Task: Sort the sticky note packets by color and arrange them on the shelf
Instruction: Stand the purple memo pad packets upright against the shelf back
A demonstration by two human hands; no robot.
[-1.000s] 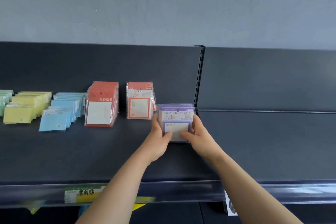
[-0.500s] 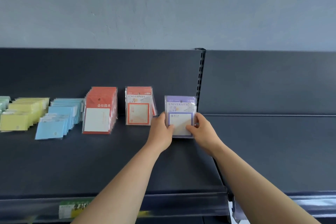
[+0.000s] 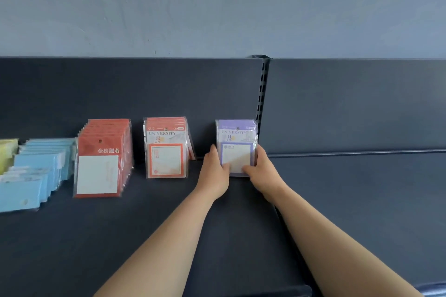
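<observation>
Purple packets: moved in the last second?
Yes. The purple packets went back toward the rear panel: a second ago forward of the orange University packets, now level with them.

Both bare forearms were stretched forward, converging toward each other. The left hand gripped the purple packets at the left edge, thumb on the front and fingers up the side. The right hand gripped the right edge the same way.
</observation>
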